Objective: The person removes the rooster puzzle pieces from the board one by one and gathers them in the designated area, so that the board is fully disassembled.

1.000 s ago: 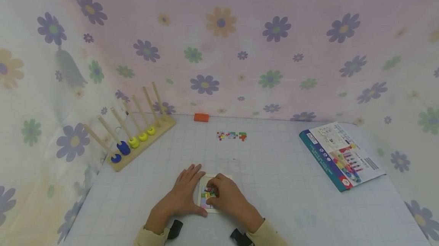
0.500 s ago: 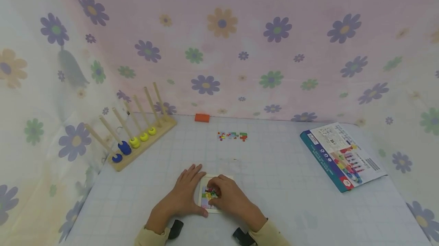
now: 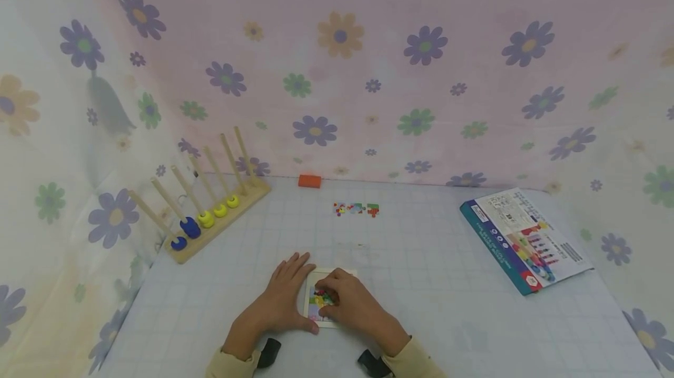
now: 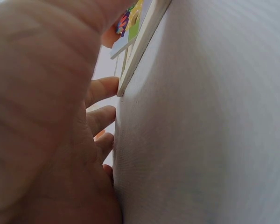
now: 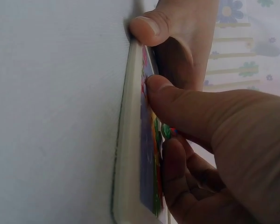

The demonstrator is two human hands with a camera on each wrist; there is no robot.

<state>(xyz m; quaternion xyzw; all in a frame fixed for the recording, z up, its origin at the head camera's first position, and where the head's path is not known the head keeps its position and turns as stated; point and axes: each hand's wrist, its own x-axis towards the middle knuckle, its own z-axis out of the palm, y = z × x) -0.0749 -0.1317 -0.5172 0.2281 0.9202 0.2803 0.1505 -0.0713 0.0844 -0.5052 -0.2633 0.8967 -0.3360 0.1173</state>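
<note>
A small jigsaw puzzle in a pale wooden tray (image 3: 318, 273) lies at the front middle of the table. My left hand (image 3: 284, 296) rests flat beside its left side, fingers extended, thumb at the near edge. In the left wrist view, a fingertip touches the tray's corner and a colourful puzzle piece (image 4: 134, 31) sits tilted above the rim. My right hand (image 3: 355, 305) is over the tray's right side, thumb and curled fingers pinching a puzzle piece (image 5: 166, 131), mostly hidden by the fingers. The right thumb (image 5: 161, 88) touches the picture surface.
Three loose puzzle pieces (image 3: 356, 208) lie in a row farther back. An orange block (image 3: 309, 181) is by the back cloth. At left stands a wooden peg rack (image 3: 239, 205) with blue and yellow beads; at right lies a flat printed box (image 3: 521, 240).
Both hands stay around the tray in nearly the same pose. The right fingers shift only slightly; the view itself sways a little.
</note>
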